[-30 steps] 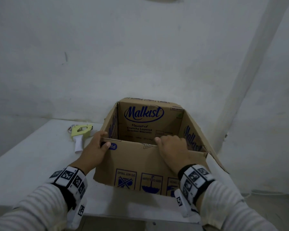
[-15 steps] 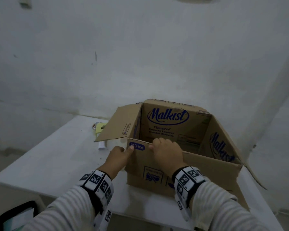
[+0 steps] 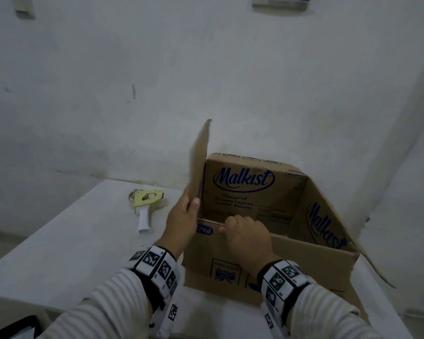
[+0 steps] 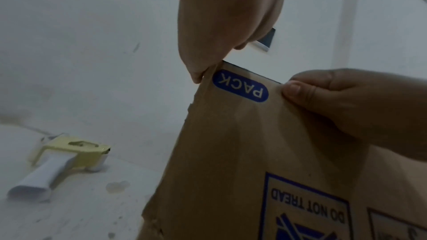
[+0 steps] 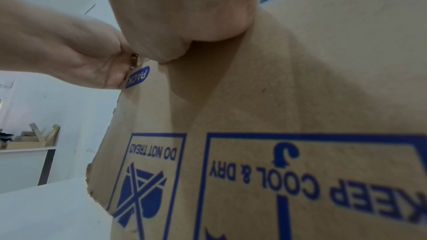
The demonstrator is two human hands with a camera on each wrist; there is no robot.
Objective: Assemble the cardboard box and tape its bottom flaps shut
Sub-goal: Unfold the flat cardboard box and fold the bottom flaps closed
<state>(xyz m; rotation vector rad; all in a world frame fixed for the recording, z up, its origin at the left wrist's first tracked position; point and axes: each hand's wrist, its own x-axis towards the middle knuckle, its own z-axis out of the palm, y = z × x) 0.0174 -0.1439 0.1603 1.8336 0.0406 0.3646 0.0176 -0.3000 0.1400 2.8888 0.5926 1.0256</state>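
Note:
A brown Malkist cardboard box (image 3: 230, 260) stands on the white table (image 3: 71, 253) with its open side up and its print upside down. My left hand (image 3: 184, 216) pinches the base of the left flap (image 3: 201, 155), which stands nearly upright. My right hand (image 3: 245, 233) curls over the top edge of the near wall, close to the blue PACK label (image 4: 240, 88), with its thumb (image 4: 293, 90) on the outside. A yellow tape dispenser (image 3: 146, 204) with a white handle lies left of the box, untouched.
The right flap (image 3: 377, 272) splays out past the table's right edge. The box sits close to the white wall behind it. A dark bag (image 3: 10, 329) shows below the table's near left corner. A shelf with clutter (image 5: 27, 145) stands further off.
The left flap, splayed outward half a second ago, now stands upright in my left hand. My right hand has slid left along the near wall's edge towards the corner.

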